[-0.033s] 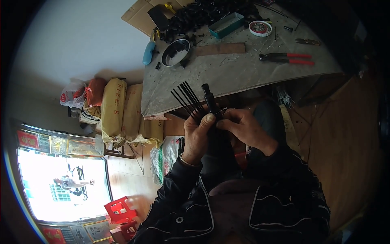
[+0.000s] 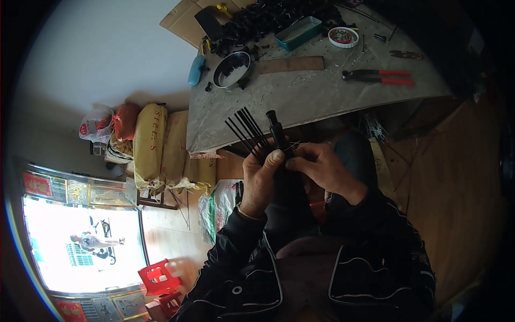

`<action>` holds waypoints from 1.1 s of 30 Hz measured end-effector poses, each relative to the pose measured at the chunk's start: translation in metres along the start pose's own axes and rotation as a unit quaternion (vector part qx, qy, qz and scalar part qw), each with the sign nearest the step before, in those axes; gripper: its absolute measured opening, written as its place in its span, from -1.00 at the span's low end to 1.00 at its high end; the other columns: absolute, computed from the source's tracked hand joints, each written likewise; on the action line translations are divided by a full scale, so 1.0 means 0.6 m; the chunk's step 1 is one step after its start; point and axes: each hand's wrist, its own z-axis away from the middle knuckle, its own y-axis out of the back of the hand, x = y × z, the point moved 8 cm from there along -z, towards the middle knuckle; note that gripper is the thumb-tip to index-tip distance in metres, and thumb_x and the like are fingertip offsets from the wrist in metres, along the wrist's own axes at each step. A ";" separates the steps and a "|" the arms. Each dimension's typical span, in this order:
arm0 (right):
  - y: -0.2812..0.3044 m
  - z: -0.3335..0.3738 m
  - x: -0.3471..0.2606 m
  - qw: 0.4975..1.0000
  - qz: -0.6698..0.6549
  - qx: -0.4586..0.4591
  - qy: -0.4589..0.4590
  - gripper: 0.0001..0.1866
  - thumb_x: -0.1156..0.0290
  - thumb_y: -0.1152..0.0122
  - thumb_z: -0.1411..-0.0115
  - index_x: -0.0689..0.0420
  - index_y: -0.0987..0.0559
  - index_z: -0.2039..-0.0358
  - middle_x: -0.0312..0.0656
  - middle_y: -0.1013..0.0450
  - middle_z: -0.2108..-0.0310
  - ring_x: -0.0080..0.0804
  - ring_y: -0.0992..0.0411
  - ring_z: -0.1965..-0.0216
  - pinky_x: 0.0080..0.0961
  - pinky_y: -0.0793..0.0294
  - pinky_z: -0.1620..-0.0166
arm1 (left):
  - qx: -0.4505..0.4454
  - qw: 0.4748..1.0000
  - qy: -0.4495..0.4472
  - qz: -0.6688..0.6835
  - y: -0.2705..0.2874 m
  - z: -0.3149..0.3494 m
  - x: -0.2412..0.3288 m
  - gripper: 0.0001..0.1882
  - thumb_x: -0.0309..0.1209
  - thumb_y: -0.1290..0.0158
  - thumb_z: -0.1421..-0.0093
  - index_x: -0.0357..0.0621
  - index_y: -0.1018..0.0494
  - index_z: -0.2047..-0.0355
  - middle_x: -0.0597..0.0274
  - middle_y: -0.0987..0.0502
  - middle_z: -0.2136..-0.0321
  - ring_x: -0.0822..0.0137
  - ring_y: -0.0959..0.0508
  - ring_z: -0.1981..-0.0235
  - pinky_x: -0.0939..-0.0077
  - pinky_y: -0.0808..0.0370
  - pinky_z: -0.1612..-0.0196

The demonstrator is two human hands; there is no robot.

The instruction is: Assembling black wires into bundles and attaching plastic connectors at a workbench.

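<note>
My left hand (image 2: 261,177) is closed round a bundle of thin black rods (image 2: 248,129), which fan out up and to the left. The same hand holds a black stepped cylinder (image 2: 276,130) with a knobbed end, standing up past my thumb. My right hand (image 2: 327,170) is closed in a pinch against the cylinder's lower right side. A thin pale strand shows by its fingertips; what the pinch holds is mostly hidden. Both hands are over my lap, just off the near edge of the grey table (image 2: 300,102).
On the table lie red-handled pincers (image 2: 378,77), pliers (image 2: 406,55), a wooden strip (image 2: 292,65), a round bowl (image 2: 232,70), a green tray (image 2: 299,34), a white dish (image 2: 343,37) and a heap of black parts (image 2: 252,24). Yellow sacks (image 2: 149,142) and red stools (image 2: 160,277) stand left.
</note>
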 end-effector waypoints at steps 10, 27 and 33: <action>0.002 0.007 0.003 1.000 -0.003 -0.003 -0.030 -0.74 0.32 -0.32 -0.11 0.17 -0.48 0.57 -0.39 -0.33 0.72 -0.72 -0.24 0.69 -0.67 -0.16 0.62 | -0.003 1.000 -0.010 -0.021 -0.004 0.004 0.004 -0.70 -0.38 -0.15 -0.19 -0.20 -0.47 0.08 0.26 -0.57 0.25 0.47 -0.53 0.25 0.58 -0.46 0.11; -0.011 0.008 0.014 0.988 -0.060 -0.046 -0.137 -0.75 0.29 -0.35 -0.09 0.16 -0.47 0.43 -0.36 -0.39 0.65 -0.63 -0.41 0.64 -0.65 -0.48 0.63 | -0.052 0.997 0.048 0.010 0.011 0.007 -0.009 -0.66 -0.39 -0.11 -0.20 -0.25 -0.45 0.03 0.17 -0.57 0.20 0.38 -0.55 0.18 0.51 -0.45 0.03; -0.012 0.009 0.029 0.983 -0.101 -0.044 -0.148 -0.60 0.31 -0.41 -0.02 0.18 -0.41 0.23 -0.32 -0.41 0.53 -0.59 -0.44 0.59 -0.60 -0.51 0.58 | -0.102 0.990 0.075 0.055 -0.004 0.011 -0.009 -0.67 -0.37 -0.05 -0.24 -0.25 -0.44 0.02 0.17 -0.55 0.12 0.37 -0.53 0.14 0.48 -0.44 0.00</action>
